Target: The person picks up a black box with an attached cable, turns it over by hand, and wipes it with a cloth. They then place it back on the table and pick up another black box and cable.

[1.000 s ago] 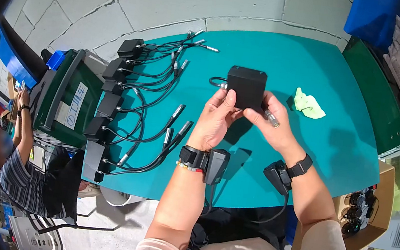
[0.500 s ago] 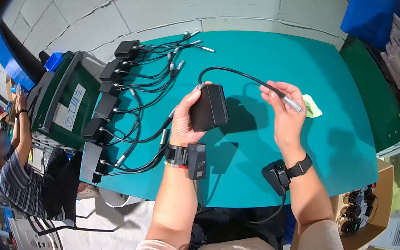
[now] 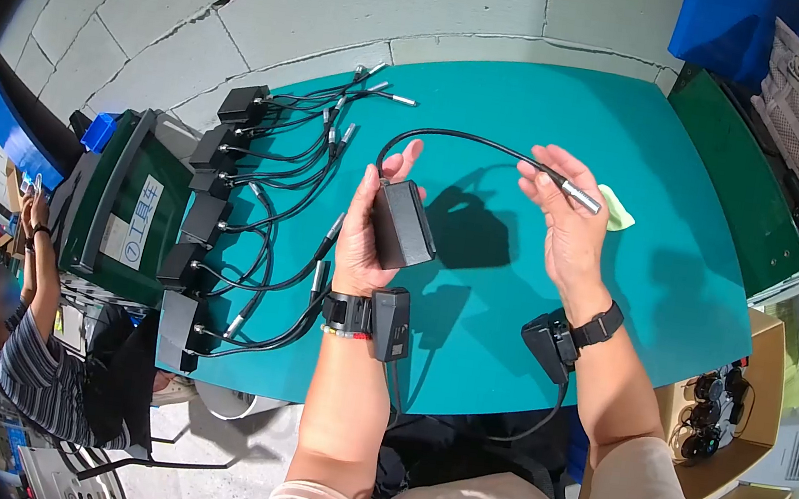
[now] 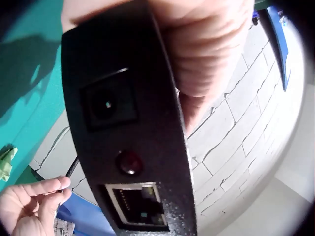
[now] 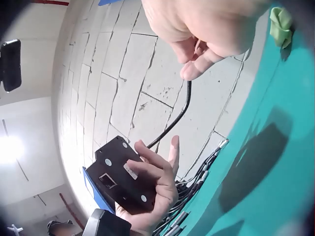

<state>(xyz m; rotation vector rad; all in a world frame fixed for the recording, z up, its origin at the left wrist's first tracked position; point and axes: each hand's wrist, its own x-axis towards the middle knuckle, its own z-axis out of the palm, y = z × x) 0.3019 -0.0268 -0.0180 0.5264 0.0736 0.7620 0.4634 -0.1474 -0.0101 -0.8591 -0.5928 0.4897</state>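
A small black box (image 3: 404, 228) is held in my left hand (image 3: 357, 249) above the table, the thumb and fingers around its sides. The left wrist view shows the box's end face close up, with a round power socket (image 4: 108, 104), a small red light (image 4: 129, 162) and a network port (image 4: 140, 204). From the box's far end a black cable (image 3: 475, 138) arches to the right. My right hand (image 3: 575, 232) pinches this cable just behind its silver metal connector (image 3: 582, 197). Small white stickers dot the box's underside in the right wrist view.
Several similar black boxes (image 3: 209, 219) with cables line the left edge of the green table (image 3: 517, 356). Behind my right hand lies a light green cloth (image 3: 619, 210). A green tool cart (image 3: 118, 202) and a seated person (image 3: 45, 334) are at the left; an open carton (image 3: 753, 397) is at the right.
My right hand has moved from beside the box out to the right, drawing the cable into an arch. My left hand has shifted left with the box and tilted it.
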